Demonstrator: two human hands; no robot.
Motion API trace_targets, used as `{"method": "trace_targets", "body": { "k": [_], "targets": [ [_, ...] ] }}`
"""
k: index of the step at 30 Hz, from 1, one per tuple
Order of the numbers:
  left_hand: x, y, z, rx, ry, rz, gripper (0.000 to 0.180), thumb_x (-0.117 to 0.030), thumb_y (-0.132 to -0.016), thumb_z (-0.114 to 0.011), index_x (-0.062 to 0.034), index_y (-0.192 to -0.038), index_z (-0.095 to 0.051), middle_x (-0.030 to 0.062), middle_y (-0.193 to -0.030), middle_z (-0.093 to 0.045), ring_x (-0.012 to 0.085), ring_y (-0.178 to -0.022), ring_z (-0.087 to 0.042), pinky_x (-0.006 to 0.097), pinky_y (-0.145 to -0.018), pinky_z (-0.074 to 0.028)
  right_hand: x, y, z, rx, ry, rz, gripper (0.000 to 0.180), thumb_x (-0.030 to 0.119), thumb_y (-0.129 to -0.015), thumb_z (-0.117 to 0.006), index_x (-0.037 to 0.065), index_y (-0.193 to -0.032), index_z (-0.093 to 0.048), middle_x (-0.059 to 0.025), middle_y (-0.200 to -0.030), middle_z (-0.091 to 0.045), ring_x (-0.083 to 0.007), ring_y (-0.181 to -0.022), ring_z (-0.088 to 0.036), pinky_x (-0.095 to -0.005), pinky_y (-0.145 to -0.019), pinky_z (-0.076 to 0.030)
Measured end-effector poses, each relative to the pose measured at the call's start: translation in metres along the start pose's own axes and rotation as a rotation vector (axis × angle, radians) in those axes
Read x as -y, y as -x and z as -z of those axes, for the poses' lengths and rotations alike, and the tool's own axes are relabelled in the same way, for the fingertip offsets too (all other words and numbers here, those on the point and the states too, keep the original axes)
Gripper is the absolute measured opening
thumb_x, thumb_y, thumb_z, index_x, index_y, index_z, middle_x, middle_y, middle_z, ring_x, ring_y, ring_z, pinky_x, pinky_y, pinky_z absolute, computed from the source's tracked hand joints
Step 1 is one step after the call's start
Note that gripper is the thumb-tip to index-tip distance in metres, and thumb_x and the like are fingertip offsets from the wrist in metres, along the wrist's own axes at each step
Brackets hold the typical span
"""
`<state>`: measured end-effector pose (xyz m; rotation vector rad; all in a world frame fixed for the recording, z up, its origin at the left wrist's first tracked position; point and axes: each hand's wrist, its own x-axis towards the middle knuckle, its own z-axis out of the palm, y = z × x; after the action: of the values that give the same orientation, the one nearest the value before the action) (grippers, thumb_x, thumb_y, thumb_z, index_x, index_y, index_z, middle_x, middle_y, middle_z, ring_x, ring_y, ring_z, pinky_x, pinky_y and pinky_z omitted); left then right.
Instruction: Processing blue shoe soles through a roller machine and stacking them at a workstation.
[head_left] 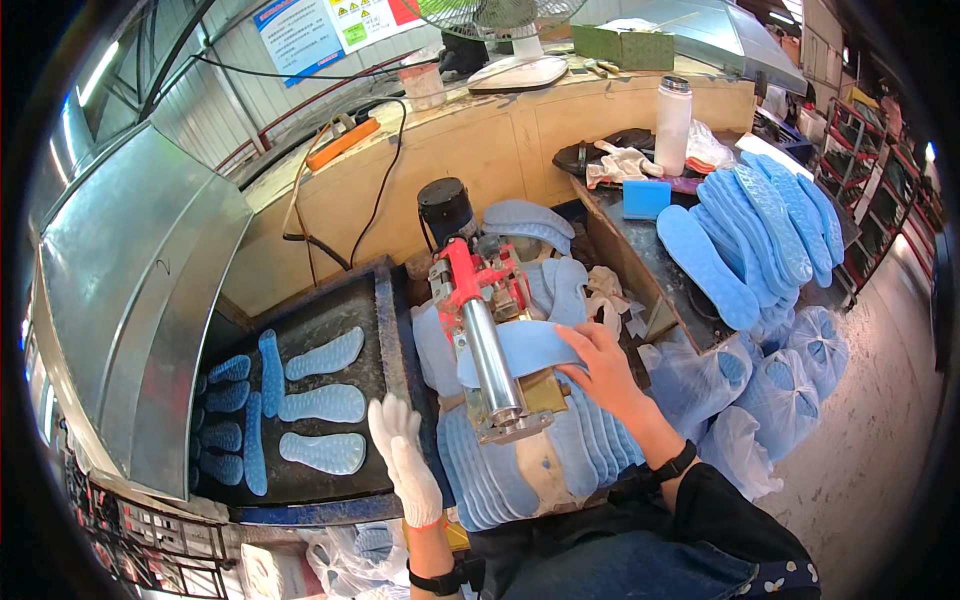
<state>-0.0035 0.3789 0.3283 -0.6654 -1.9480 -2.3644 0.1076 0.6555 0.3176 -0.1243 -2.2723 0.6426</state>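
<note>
A light-blue shoe insole [538, 346] lies crosswise in a small machine [462, 275] with a red bracket, a black motor and a shiny metal roller. The roller passes over the insole's left part. Bare, my right hand [604, 368] pinches the insole's right end between thumb and fingers. My left hand [404, 462] wears a white knit glove. Its fingers are stretched out, holding nothing, beside the right rim of a dark tray [390, 330]. Several blue insoles [322, 403] lie spread on that tray. Below the machine, more insoles [590, 440] stand in overlapping rows.
At the right, a side table [640, 250] bears piled blue insoles [765, 230], a white bottle [673, 125] and a blue box [646, 199]. Filled plastic bags [780, 395] sit beneath it. A metal hood [135, 310] rises over the tray's left. A fan [500, 15] stands behind.
</note>
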Motion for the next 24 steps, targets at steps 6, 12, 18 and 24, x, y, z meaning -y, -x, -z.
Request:
{"method": "trace_targets", "body": {
  "k": [6,12,18,24],
  "targets": [
    [-0.023,-0.054,-0.06,0.179,0.148,-0.205,0.089,-0.059,-0.093,-0.044,0.0018,-0.15,-0.012,0.0201,-0.156,-0.017,0.0333,-0.146,-0.016,0.046,-0.118,-0.014,-0.015,0.039,-0.008,-0.168,-0.116,-0.201,0.058,0.013,-0.074,-0.078,0.004,-0.124,-0.05,-0.0152,-0.106,-0.053,-0.0316,-0.091,-0.054,-0.0396,-0.081,-0.046],
    [0.009,-0.071,-0.059,0.297,-0.209,-0.284,0.076,-0.054,-0.099,-0.036,-0.001,-0.15,-0.019,0.0175,-0.151,-0.029,0.0289,-0.14,-0.028,0.041,-0.116,-0.019,-0.02,0.074,-0.045,0.06,-0.251,-0.237,0.048,0.015,-0.073,-0.078,0.001,-0.11,-0.05,-0.0157,-0.098,-0.053,-0.0333,-0.089,-0.054,-0.0414,-0.076,-0.045],
    [0.05,-0.06,-0.037,0.241,-0.185,0.104,0.075,-0.057,-0.099,-0.031,-0.005,-0.151,-0.02,0.016,-0.14,-0.039,0.0268,-0.128,-0.043,0.039,-0.112,-0.028,-0.03,0.092,-0.072,0.281,0.068,-0.003,0.022,0.015,-0.072,-0.071,0.003,-0.084,-0.058,-0.0156,-0.094,-0.055,-0.0346,-0.092,-0.053,-0.0451,-0.076,-0.044],
    [0.063,-0.032,-0.019,0.217,0.039,0.377,0.055,-0.041,-0.104,-0.033,-0.003,-0.143,-0.034,0.0125,-0.118,-0.054,0.0176,-0.106,-0.055,0.03,-0.099,-0.04,-0.039,0.096,-0.081,0.34,0.062,0.003,0.017,0.014,-0.067,-0.071,0.005,-0.079,-0.063,-0.0131,-0.097,-0.057,-0.0322,-0.093,-0.053,-0.0441,-0.078,-0.044]
  ]
}}
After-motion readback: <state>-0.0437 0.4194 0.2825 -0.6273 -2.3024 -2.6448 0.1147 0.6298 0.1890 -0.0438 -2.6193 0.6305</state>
